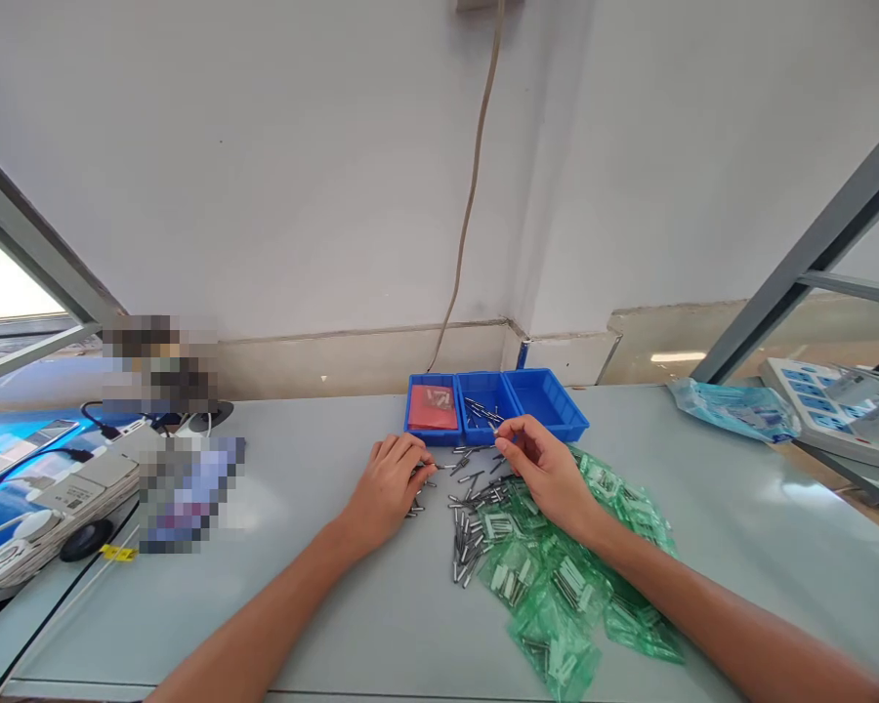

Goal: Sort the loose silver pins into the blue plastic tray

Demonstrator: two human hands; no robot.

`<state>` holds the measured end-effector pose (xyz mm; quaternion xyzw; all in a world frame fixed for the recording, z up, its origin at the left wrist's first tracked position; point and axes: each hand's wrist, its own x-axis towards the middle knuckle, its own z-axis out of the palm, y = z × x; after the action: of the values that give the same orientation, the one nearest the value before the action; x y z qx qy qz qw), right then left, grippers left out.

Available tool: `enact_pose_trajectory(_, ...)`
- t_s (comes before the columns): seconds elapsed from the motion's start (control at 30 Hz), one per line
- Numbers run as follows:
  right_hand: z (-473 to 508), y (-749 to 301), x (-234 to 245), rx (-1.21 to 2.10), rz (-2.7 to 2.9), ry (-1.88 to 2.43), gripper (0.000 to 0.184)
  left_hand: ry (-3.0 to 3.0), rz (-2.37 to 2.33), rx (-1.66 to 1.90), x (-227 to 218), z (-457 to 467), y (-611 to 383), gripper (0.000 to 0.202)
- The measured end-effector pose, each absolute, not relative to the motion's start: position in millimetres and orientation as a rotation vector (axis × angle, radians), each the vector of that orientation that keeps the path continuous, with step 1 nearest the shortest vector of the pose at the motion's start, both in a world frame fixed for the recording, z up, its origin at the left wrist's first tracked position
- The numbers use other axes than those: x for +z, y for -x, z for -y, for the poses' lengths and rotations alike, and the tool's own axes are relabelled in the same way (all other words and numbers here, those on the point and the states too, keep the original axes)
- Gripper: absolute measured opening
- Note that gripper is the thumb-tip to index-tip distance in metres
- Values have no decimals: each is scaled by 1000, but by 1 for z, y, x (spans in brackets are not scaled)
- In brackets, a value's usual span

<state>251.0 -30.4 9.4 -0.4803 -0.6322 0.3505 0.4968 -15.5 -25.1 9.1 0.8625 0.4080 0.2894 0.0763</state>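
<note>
My left hand (390,488) rests low over the table, its fingertips pinched on a thin metal pin (445,467) that points to the right. My right hand (546,467) hovers in front of the blue bins, thumb and forefinger closed on a small pin whose tip (493,427) peeks out; the fingers hide the rest. Between the hands and nearer me, many loose dark metal pins (469,537) lie scattered. Green plastic bags (557,640) holding pins and pale pieces are heaped beneath and beside my right forearm.
Three joined blue bins (549,400) stand by the wall: one has a red packet (432,408), the middle one has metal pins, the right one shows a bare floor. Power strips (80,498) and cables lie left. A blue plastic packet (736,410) and white device (842,410) sit right.
</note>
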Motion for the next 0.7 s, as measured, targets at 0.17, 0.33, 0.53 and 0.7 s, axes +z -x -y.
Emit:
enact_pose_trajectory(0.17, 30, -251, 10, 810, 1529, 1142, 20, -2563, -1224, 915, 7, 25, 18, 17)
enact_pose_trajectory(0.33, 31, -251, 12, 808, 1539, 1159, 20, -2564, -1238, 949, 8, 24, 18, 14)
enact_pose_trajectory(0.53, 31, -250, 11, 816, 1530, 1150, 25, -2593, -1269, 963, 9, 23, 17, 17)
enact_pose_trajectory(0.7, 31, -250, 13, 959, 1484, 1128, 30, -2600, -1268, 965, 7, 22, 17, 21)
